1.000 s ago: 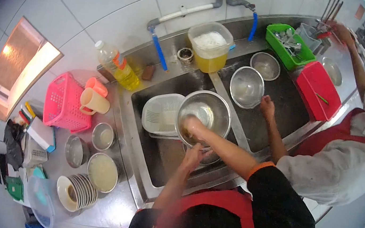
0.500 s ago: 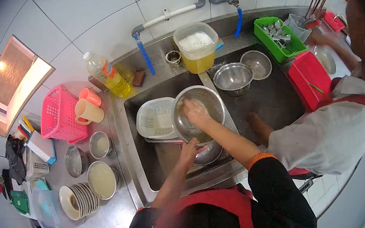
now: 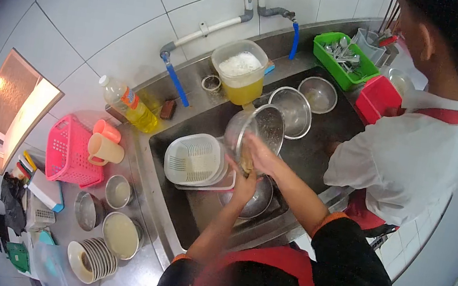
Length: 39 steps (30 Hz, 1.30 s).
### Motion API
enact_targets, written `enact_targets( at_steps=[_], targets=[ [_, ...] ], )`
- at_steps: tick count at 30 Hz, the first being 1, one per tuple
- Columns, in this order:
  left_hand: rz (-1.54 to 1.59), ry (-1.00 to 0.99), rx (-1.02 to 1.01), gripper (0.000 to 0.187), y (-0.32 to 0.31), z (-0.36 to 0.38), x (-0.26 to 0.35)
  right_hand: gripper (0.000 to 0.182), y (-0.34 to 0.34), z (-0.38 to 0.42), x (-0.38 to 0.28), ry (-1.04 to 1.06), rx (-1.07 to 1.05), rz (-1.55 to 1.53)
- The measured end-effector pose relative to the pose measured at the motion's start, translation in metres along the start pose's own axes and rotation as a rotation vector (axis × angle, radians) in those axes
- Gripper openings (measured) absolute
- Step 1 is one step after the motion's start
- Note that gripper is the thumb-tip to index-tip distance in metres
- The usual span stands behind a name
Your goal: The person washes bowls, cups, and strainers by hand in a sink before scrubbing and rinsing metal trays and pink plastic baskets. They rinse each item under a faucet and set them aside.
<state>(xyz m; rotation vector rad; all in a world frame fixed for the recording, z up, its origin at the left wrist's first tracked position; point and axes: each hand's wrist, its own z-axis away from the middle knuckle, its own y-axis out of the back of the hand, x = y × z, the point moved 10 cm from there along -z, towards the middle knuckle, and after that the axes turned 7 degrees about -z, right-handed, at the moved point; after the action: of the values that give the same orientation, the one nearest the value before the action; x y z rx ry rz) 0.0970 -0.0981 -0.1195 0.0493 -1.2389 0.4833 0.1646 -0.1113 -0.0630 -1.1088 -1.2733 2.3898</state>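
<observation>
We have tipped the metal bowl up on its edge, our left hand holding its bottom rim while our right hand rubs inside.

We see the steel bowl tilted over the near sink basin, with our left grip at its lower rim and our right grip against its inside. Left of it in the basin lies a slotted basket; below it sits another bowl. On the desk at left stand plates and cups. A co-worker stands at the right basin.
</observation>
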Motion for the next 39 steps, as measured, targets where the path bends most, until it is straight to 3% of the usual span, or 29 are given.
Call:
enact_targets(
  at_steps=[4,5,6,7,10,12,13,15,17,18,19,20,21,23,24,26,28,30,32,34,35,37,38,39],
  targets=[
    [-0.774,-0.333,-0.072,0.074,-0.048,-0.030,0.052,0.054,0.014,-0.026,-0.036,0.160,-0.164,-0.080],
    [-0.764,-0.330,-0.045,0.074,-0.052,-0.034,0.058,0.049,0.026,-0.020,-0.073,0.450,0.056,0.416],
    [-0.818,-0.538,-0.011,0.078,-0.066,-0.028,0.080,0.044,0.020,-0.004,-0.107,0.731,0.266,0.914],
    [-0.880,-0.733,0.032,0.082,-0.072,-0.017,0.094,0.040,0.012,0.003,-0.120,0.719,0.270,0.976],
    [-0.914,-0.645,-0.039,0.050,-0.042,-0.019,0.094,0.028,0.029,-0.001,-0.152,0.802,0.365,1.092],
    [-1.022,-0.831,0.333,0.028,0.036,-0.020,0.085,0.029,0.053,-0.020,-0.162,0.883,0.387,1.376],
    [-0.818,-0.651,0.555,0.026,0.089,0.001,0.092,0.029,0.051,-0.024,-0.161,0.872,0.378,1.375],
    [-0.881,-0.330,0.980,0.030,0.204,0.018,0.038,0.031,0.053,-0.026,-0.160,0.671,0.586,1.723],
    [-0.833,0.294,1.240,0.042,0.261,0.049,-0.015,0.035,0.038,-0.027,-0.165,0.747,0.645,1.705],
    [-0.827,0.303,1.244,0.042,0.279,0.047,-0.039,0.040,0.029,-0.029,-0.171,0.840,0.704,1.682],
    [-0.546,0.212,0.995,0.035,0.291,0.017,-0.083,0.037,0.026,-0.042,-0.177,0.858,0.679,1.589],
    [-0.272,0.117,0.739,0.030,0.287,-0.009,-0.107,0.035,-0.007,-0.038,-0.184,1.013,0.655,1.568],
    [-0.435,0.025,0.730,0.020,0.282,-0.015,-0.091,0.034,-0.047,-0.030,-0.191,1.163,0.628,1.543],
    [-0.331,0.111,0.694,0.019,0.275,-0.020,-0.083,0.031,-0.106,-0.044,-0.199,1.416,0.420,1.549],
    [-0.235,0.191,0.657,0.018,0.270,-0.023,-0.087,0.030,-0.132,-0.065,-0.200,1.381,0.353,1.641],
    [-0.258,0.137,0.699,0.019,0.272,-0.025,-0.076,0.029,-0.139,-0.121,-0.204,1.337,0.283,1.737],
    [-0.293,0.064,0.738,0.021,0.279,-0.031,-0.066,0.024,-0.085,-0.231,-0.168,0.759,0.003,2.045],
    [-0.421,0.081,0.823,0.032,0.288,-0.028,-0.062,0.024,-0.090,-0.241,-0.160,0.659,-0.058,2.084],
    [-0.478,0.086,0.807,0.028,0.284,-0.025,-0.048,0.023,-0.096,-0.241,-0.148,0.536,-0.128,2.126],
    [-0.532,0.112,0.791,0.025,0.269,-0.010,-0.022,0.022,-0.139,-0.189,-0.172,0.890,0.024,1.833],
    [-0.430,0.051,0.774,0.024,0.264,-0.006,-0.004,0.022,-0.150,-0.171,-0.166,0.876,0.023,1.834],
    [-0.383,0.004,0.786,0.021,0.272,-0.002,0.006,0.020,-0.171,-0.106,-0.177,1.234,0.097,1.395],
    [-0.389,0.007,0.785,0.021,0.272,-0.002,0.009,0.020,-0.169,-0.092,-0.162,1.243,0.060,1.320],
    [-0.437,-0.151,0.858,0.022,0.271,0.006,0.032,0.019,-0.164,-0.077,-0.146,1.249,0.027,1.246]
  ],
)
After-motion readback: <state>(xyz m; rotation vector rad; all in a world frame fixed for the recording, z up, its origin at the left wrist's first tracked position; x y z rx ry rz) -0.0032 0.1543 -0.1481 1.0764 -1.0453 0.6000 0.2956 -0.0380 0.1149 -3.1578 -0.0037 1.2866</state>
